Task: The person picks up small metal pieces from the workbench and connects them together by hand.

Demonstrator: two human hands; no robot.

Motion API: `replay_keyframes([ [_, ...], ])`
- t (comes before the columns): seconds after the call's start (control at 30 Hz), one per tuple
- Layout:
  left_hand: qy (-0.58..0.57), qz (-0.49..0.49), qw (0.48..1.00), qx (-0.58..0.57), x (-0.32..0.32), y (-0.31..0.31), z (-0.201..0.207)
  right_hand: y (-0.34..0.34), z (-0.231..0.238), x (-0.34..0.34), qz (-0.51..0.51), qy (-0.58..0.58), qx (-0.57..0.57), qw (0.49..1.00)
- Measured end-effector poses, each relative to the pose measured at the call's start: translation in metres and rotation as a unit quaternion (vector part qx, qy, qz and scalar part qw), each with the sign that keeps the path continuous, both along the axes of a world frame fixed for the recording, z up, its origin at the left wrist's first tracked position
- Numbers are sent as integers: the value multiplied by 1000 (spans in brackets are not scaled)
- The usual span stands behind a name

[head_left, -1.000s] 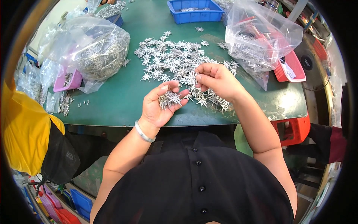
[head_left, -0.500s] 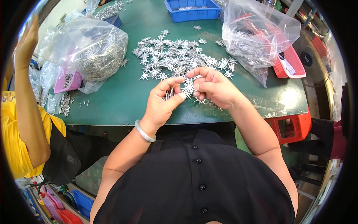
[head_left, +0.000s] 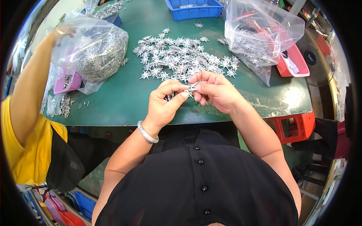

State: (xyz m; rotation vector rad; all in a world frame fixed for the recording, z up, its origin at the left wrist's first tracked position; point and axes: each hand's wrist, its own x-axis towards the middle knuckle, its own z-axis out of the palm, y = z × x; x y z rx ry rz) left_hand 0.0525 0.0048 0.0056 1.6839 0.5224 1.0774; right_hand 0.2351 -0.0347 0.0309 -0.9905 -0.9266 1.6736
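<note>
A small silvery star-shaped metal piece is pinched edge-on between the fingertips of both hands. My left hand, a pale bangle on its wrist, grips one side with thumb and forefinger. Several dark, shiny small pieces show in its curled fingers; their kind is hard to make out. My right hand holds the other side, its remaining fingers curled. Just beyond my hands a loose pile of the same star-shaped pieces spreads over the green table.
Clear plastic bags of spiky pieces stand at left and right. A blue bin sits at the back, a pink basket at left, a red-pink tray by a fan. A co-worker's arm reaches in from the left.
The star piece has turned from face-on to edge-on between my fingertips. The co-worker's raised arm has swung right and down to the left plastic bag.
</note>
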Motion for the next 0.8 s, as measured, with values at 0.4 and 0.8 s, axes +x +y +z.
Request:
replay_keyframes([
  [0.4,-48,-36,978,-198,-2,-3,-9,-5,12,-4,3,-81,24,996],
  [0.8,-268,-121,785,-545,-17,7,-18,6,-18,2,-77,-673,379,630],
])
